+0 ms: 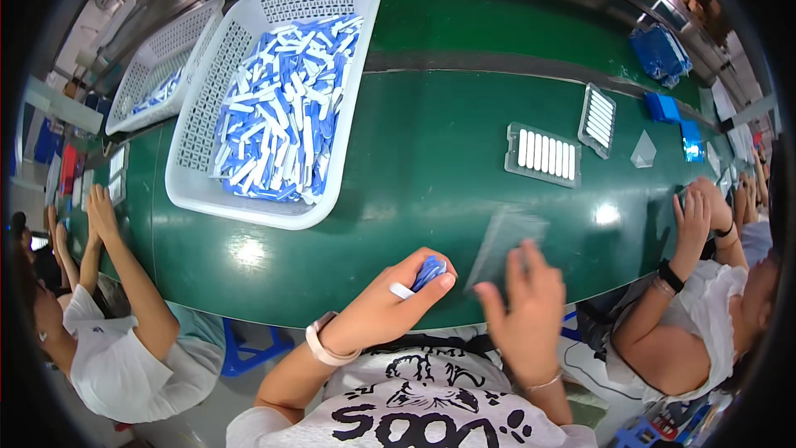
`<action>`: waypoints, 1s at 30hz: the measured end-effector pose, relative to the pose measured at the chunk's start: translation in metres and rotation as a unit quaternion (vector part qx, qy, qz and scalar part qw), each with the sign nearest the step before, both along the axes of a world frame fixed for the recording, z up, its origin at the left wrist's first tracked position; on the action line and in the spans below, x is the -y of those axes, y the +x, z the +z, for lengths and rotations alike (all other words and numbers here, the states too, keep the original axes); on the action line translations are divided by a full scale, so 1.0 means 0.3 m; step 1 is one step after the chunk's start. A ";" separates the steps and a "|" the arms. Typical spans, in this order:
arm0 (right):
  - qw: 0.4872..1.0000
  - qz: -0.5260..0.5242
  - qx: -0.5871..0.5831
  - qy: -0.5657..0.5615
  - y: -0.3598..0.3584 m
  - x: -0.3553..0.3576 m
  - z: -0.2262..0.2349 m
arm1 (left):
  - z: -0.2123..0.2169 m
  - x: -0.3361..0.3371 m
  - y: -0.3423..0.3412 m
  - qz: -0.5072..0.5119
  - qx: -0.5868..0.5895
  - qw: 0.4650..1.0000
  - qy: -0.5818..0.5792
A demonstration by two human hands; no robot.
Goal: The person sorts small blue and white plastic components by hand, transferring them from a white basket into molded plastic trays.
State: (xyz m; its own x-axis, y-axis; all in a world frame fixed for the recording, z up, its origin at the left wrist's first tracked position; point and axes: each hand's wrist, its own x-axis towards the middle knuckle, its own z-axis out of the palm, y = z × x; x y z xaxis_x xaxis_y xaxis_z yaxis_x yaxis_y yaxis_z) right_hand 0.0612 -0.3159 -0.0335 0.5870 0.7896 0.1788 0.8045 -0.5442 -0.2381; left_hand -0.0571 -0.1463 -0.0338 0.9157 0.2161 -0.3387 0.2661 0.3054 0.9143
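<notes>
My left hand (402, 289) is closed round a small bunch of blue and white plastic sticks (428, 272), with one white end poking out by the fingers. To its right, my right hand (526, 303) is smeared by motion, its thumb and fingers at the near edge of a clear plastic tray (506, 236). That tray is blurred too, and whether the fingers grip it cannot be seen. Farther back on the green table (414, 149) lie a clear tray with a row of white sticks (543, 155) and a second filled tray (597, 120).
A large white basket (319, 214) heaped with blue and white sticks stands at the left. Behind it is another white basket (124, 120). Blue packets (662, 106) lie at the far right. Co-workers' arms (133, 265) reach in at left and right (692, 224).
</notes>
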 end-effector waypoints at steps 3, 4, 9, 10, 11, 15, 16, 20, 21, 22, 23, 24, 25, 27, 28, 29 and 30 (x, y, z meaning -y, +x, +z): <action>0.989 0.085 -0.088 0.086 -0.008 -0.110 -0.022 | -0.033 0.009 0.016 0.050 0.020 0.960 0.276; 0.989 0.086 -0.090 0.080 0.000 -0.124 -0.011 | -0.045 0.017 0.023 0.088 0.014 0.910 0.405; 0.896 0.128 -0.371 0.207 -0.027 -0.149 0.045 | -0.035 0.027 0.042 0.117 0.012 0.834 0.538; 0.901 0.122 -0.353 0.220 -0.035 -0.156 0.025 | -0.034 0.026 0.043 0.100 0.015 0.835 0.542; 0.901 0.125 -0.358 0.212 -0.034 -0.144 0.007 | -0.041 0.031 0.039 0.104 0.008 0.838 0.536; 0.778 -0.038 -0.528 0.339 0.027 -0.090 -0.018 | -0.042 0.039 0.037 0.124 0.004 0.855 0.504; 0.767 -0.059 -0.532 0.354 0.050 -0.090 -0.021 | -0.043 0.047 0.030 0.089 -0.011 0.865 0.494; 0.793 -0.053 -0.504 0.337 0.142 -0.139 -0.075 | -0.065 0.151 0.042 -0.002 0.016 0.842 0.539; 0.797 -0.032 -0.498 0.341 0.157 -0.167 -0.084 | -0.065 0.165 0.050 -0.043 0.040 0.819 0.570; 0.798 -0.034 -0.495 0.342 0.174 -0.191 -0.101 | -0.067 0.175 0.054 -0.045 0.043 0.820 0.569; 0.815 -0.001 -0.479 0.325 0.191 -0.214 -0.120 | -0.069 0.183 0.058 -0.050 0.037 0.810 0.583; 0.830 0.035 -0.466 0.306 0.198 -0.225 -0.131 | -0.070 0.190 0.058 -0.053 0.027 0.801 0.596; 0.829 0.036 -0.468 0.305 0.196 -0.225 -0.129 | -0.072 0.193 0.057 -0.056 0.015 0.791 0.610; 0.823 0.006 -0.508 0.253 0.204 -0.215 -0.101 | -0.054 0.175 0.047 -0.081 0.008 0.793 0.604; 0.822 0.005 -0.511 0.253 0.207 -0.204 -0.098 | -0.042 0.159 0.032 -0.106 -0.001 0.795 0.597; 0.814 0.003 -0.522 0.254 0.210 -0.188 -0.097 | -0.020 0.140 0.013 -0.110 -0.003 0.795 0.597; 0.807 -0.002 -0.533 0.256 0.208 -0.170 -0.093 | 0.009 0.117 -0.013 -0.126 -0.035 0.804 0.581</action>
